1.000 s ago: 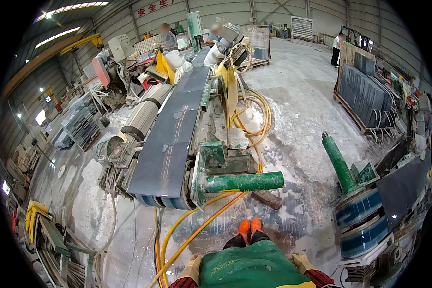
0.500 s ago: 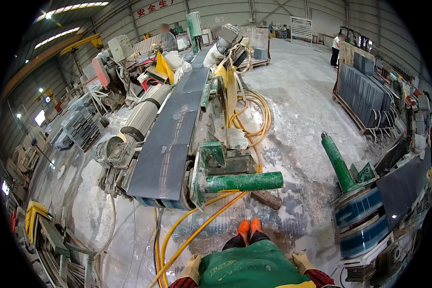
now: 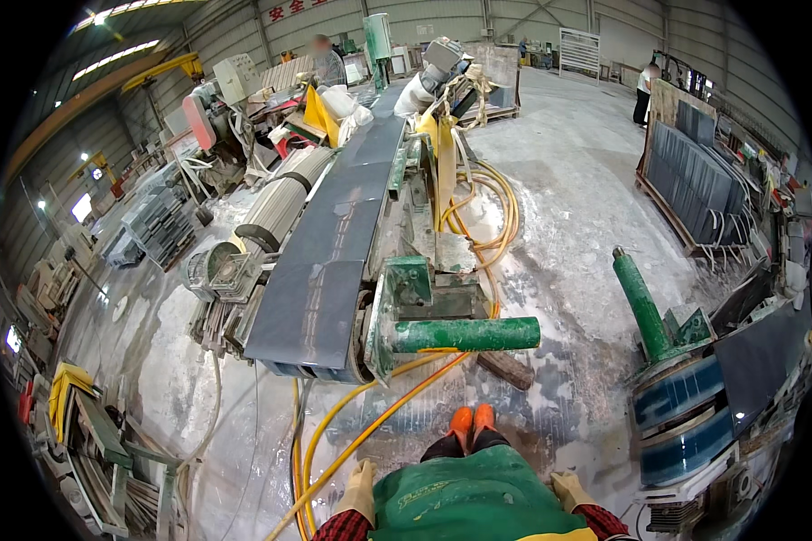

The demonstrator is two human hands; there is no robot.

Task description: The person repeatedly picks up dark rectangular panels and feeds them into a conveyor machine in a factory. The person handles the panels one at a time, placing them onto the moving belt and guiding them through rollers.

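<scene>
My left hand, in a cream work glove, hangs beside the green apron. It holds nothing that I can see, and its fingers look loosely extended. On the apron's other side hangs my right hand, gloved alike, loose and with nothing visible in it. Both are apart from the machinery. In front of me a belt conveyor carries a row of dark grey stone slabs, laid end to end. A green roller sticks out to the right from the conveyor's near end.
Yellow hoses cross the floor left of my orange boots. A wooden block lies under the roller. At right stand a second conveyor with blue belts and a crate of upright slabs. Two people are farther off.
The view has shifted slightly, so the conveyor and slabs sit a little higher and farther right. My left hand shows slightly higher beside the apron; my right hand hardly differs.
</scene>
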